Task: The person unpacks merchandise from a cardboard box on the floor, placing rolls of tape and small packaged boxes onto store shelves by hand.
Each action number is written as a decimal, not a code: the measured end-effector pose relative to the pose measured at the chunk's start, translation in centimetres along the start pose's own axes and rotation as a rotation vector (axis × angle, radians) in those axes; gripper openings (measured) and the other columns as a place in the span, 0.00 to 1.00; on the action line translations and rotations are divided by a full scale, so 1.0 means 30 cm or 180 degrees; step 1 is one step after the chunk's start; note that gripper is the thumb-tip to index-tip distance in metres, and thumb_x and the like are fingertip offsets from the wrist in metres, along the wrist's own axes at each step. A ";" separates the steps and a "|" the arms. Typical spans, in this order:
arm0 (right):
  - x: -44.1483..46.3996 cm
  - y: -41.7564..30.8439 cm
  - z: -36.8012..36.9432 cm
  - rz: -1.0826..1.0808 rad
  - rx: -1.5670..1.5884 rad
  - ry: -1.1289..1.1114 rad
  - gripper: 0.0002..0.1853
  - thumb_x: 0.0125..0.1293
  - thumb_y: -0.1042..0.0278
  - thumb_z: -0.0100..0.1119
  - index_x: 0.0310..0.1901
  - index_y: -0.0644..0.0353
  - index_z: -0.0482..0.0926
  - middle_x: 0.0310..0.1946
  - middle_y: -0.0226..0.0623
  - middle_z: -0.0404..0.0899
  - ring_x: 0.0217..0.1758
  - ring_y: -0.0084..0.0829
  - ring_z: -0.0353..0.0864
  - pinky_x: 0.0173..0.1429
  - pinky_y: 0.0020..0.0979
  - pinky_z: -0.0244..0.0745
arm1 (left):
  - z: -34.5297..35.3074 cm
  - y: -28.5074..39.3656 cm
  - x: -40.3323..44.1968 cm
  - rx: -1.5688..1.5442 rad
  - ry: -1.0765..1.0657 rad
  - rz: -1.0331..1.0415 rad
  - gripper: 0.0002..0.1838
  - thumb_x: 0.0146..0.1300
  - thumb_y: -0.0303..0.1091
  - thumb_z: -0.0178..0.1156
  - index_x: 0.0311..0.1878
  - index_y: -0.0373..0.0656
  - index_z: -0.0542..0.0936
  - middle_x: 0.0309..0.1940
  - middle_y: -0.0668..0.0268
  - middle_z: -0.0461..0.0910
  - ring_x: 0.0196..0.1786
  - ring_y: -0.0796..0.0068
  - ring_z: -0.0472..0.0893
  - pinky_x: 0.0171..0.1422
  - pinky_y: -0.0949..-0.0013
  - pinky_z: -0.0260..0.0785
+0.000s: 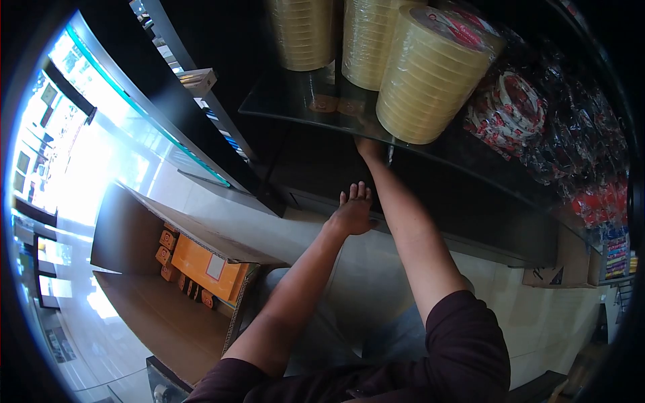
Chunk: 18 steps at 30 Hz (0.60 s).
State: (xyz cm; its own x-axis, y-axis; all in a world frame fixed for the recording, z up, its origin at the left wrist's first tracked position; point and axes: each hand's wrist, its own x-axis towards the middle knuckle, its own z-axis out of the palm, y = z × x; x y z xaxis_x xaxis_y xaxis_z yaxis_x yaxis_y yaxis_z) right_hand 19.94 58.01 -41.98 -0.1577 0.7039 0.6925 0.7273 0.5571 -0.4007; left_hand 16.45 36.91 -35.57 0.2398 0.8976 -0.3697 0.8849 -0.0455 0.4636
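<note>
My left hand point(353, 211) is held out in front of the dark lower shelf unit point(316, 161), palm down, its fingers stretched out and nothing in it. Under the edge of the dark glass shelf point(282, 97) reaches my right hand point(369, 146); the fingers show only dimly through the glass, so what they hold, if anything, is hidden. On that shelf, above my right hand, stand wrapped stacks of clear yellowish tape rolls point(430, 77). Two small orange-brown shapes point(336, 104) show faintly in or through the glass.
At the left an open cardboard box point(161, 309) holds a large orange package point(205, 269) and several small orange boxes point(163, 255). Plastic-wrapped red-and-white rolls point(507, 114) sit at the right of the shelf. Another carton point(564, 265) stands on the tiled floor point(494, 295).
</note>
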 end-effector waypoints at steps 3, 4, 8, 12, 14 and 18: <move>-0.014 0.042 0.056 -0.0116 0.0039 0.0207 0.22 0.54 0.66 0.67 0.53 0.53 0.81 0.47 0.50 0.80 0.53 0.52 0.78 0.60 0.45 0.71 | 0.014 -0.003 0.013 0.0054 0.0006 -0.0042 0.54 0.58 0.54 0.64 0.75 0.32 0.46 0.77 0.42 0.38 0.79 0.45 0.38 0.79 0.43 0.37; -0.002 0.042 0.054 -0.0133 0.0019 0.0229 0.22 0.54 0.66 0.67 0.53 0.53 0.81 0.47 0.50 0.80 0.53 0.52 0.77 0.60 0.45 0.71 | 0.014 -0.005 0.018 0.0052 0.0019 -0.0018 0.54 0.58 0.54 0.64 0.75 0.32 0.46 0.77 0.42 0.38 0.79 0.45 0.38 0.79 0.43 0.37; -0.003 0.034 0.038 -0.0094 0.0298 0.0137 0.28 0.52 0.69 0.69 0.58 0.54 0.77 0.48 0.51 0.80 0.54 0.53 0.77 0.60 0.45 0.71 | 0.011 -0.010 0.007 0.0057 0.0060 0.0007 0.54 0.58 0.54 0.64 0.75 0.33 0.47 0.77 0.42 0.39 0.79 0.44 0.38 0.78 0.43 0.38; -0.021 -0.050 -0.127 -0.0076 0.0501 0.0062 0.40 0.49 0.71 0.72 0.66 0.55 0.67 0.50 0.49 0.79 0.54 0.52 0.78 0.59 0.43 0.73 | 0.014 -0.011 0.006 0.0075 0.0055 0.0039 0.53 0.58 0.54 0.63 0.75 0.33 0.47 0.77 0.42 0.38 0.79 0.44 0.38 0.78 0.43 0.38; -0.101 0.020 -0.080 0.0149 0.0888 -0.0261 0.45 0.47 0.72 0.73 0.69 0.55 0.62 0.53 0.48 0.77 0.56 0.50 0.77 0.58 0.42 0.75 | 0.007 -0.009 0.000 0.0041 0.0019 0.0033 0.53 0.58 0.52 0.63 0.75 0.32 0.46 0.77 0.43 0.38 0.79 0.45 0.39 0.79 0.44 0.37; -0.140 0.050 -0.166 0.0789 0.1244 -0.1330 0.37 0.56 0.55 0.68 0.63 0.65 0.66 0.64 0.58 0.66 0.68 0.57 0.64 0.71 0.47 0.58 | -0.011 0.002 -0.010 0.0024 -0.0059 0.0027 0.53 0.58 0.51 0.63 0.75 0.31 0.46 0.77 0.43 0.38 0.79 0.46 0.38 0.79 0.44 0.36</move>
State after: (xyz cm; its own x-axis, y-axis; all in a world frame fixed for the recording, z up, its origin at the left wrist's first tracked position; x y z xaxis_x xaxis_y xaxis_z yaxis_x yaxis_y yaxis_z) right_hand 25.01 53.70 -42.50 -0.3211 0.9018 0.2891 0.4900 0.4194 -0.7642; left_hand 16.30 36.78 -35.17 0.2548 0.8889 -0.3807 0.8857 -0.0565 0.4608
